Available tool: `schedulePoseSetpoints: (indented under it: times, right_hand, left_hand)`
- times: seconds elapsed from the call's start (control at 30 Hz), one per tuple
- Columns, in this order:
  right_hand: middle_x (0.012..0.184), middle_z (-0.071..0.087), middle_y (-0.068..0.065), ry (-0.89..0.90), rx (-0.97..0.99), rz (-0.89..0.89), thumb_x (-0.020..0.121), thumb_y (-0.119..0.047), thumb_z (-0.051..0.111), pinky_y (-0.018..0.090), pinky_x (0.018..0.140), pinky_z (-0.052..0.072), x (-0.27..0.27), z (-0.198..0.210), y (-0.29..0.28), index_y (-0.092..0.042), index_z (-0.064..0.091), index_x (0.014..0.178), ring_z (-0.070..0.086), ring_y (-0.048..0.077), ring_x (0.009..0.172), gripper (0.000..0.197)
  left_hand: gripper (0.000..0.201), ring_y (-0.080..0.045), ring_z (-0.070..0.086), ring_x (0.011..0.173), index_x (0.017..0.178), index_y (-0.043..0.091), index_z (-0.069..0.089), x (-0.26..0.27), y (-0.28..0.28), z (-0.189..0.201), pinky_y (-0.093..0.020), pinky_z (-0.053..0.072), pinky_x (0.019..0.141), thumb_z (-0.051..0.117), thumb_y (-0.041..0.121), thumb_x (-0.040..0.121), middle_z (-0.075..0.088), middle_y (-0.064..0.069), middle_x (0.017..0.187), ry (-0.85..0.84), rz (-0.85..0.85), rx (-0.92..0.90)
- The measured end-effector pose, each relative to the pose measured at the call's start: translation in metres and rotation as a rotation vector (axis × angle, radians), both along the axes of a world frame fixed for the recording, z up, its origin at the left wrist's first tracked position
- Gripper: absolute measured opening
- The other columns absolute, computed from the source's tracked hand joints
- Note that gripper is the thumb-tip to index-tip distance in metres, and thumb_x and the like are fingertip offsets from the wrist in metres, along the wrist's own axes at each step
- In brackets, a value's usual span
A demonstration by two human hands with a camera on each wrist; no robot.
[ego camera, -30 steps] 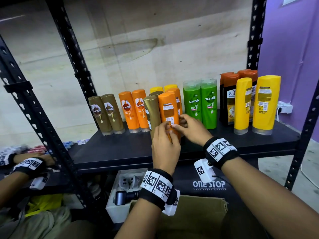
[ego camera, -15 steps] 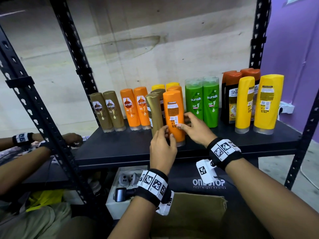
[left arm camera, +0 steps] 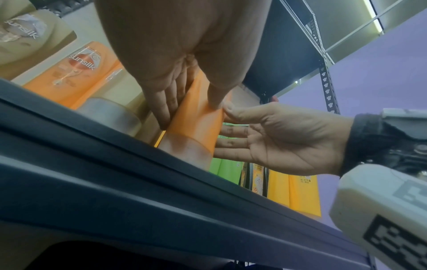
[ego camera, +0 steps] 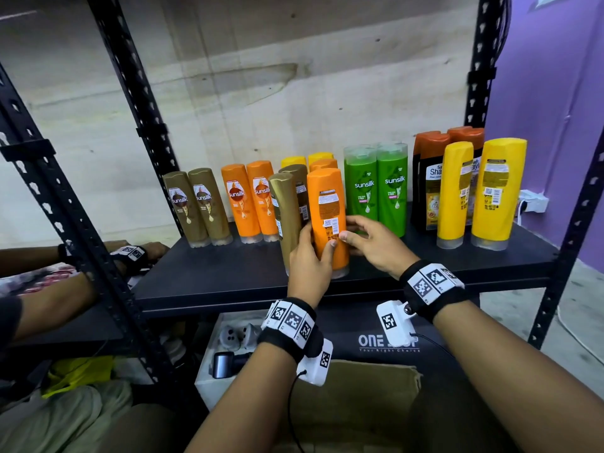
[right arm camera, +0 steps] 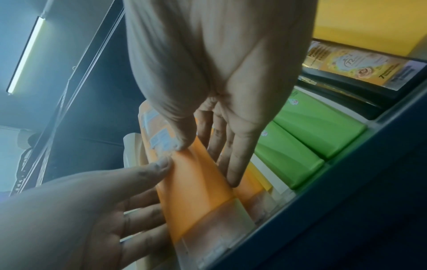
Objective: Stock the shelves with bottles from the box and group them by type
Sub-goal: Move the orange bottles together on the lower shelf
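An orange bottle [ego camera: 327, 197] stands upright near the front of the black shelf [ego camera: 228, 276], its back label toward me. My left hand [ego camera: 318, 240] grips its lower left side, thumb on the front and fingers behind. My right hand [ego camera: 351, 228] holds the right side, with its thumb tip on the label and straight fingers behind. The left wrist view shows the orange bottle [left arm camera: 198, 120] between both hands, and so does the right wrist view [right arm camera: 196, 182]. A gold bottle [ego camera: 286, 217] stands touching its left side.
Gold and orange pairs [ego camera: 225, 204] line the back left; green bottles [ego camera: 376, 188] and tall yellow bottles [ego camera: 496, 191] stand to the right. A cardboard box [ego camera: 359, 403] sits below the shelf. Another person's hands [ego camera: 137, 253] work at the left, behind a slanted upright [ego camera: 81, 207].
My left hand has slid off the bottle's front to its left side, uncovering the label. The bottle stays upright in place. The other person's arms at the left have shifted.
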State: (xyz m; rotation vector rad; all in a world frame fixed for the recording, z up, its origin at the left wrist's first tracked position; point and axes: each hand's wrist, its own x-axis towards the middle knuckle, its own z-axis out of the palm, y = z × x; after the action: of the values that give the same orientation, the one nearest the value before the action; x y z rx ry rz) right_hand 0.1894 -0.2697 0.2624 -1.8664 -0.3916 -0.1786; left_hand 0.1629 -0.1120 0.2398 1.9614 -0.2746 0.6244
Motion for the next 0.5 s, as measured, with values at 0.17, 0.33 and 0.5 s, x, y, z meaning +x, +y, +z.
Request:
schedulePoseSetpoints:
  times: [0.17, 0.33, 0.5]
  right_hand:
    - [0.134, 0.062, 0.001, -0.035, -0.049, -0.022, 0.101, -0.024, 0.060, 0.043, 0.105, 0.051, 0.002, -0.002, -0.002, -0.017, 0.053, 0.141, 0.060, 0.018, 0.123, 0.042]
    - [0.122, 0.069, -0.007, -0.028, -0.034, -0.087, 0.104, -0.016, 0.046, 0.039, 0.105, 0.050, 0.010, 0.000, -0.003, -0.024, 0.063, 0.128, 0.063, 0.008, 0.116, 0.031]
    - [0.119, 0.069, 0.001, -0.138, -0.196, -0.304, 0.099, -0.021, 0.057, 0.032, 0.096, 0.051, 0.026, 0.000, 0.009, -0.018, 0.064, 0.121, 0.065, 0.017, 0.109, 0.023]
  left_hand:
    - [0.050, -0.008, 0.065, 0.104, 0.137, 0.017, 0.052, -0.001, 0.001, 0.000, -0.037, 0.056, 0.096, 0.072, 0.029, 0.094, 0.068, -0.001, 0.123, -0.011, 0.012, -0.087]
    - [0.056, 0.010, 0.061, 0.096, 0.141, 0.019, 0.052, -0.013, 0.007, -0.004, -0.012, 0.052, 0.086, 0.074, 0.033, 0.091, 0.067, 0.008, 0.118, -0.054, 0.039, -0.108]
    - [0.057, 0.003, 0.061, 0.106, 0.141, 0.020, 0.054, -0.030, 0.024, -0.004, -0.009, 0.049, 0.088, 0.074, 0.036, 0.090, 0.063, 0.010, 0.121, -0.142, 0.088, -0.094]
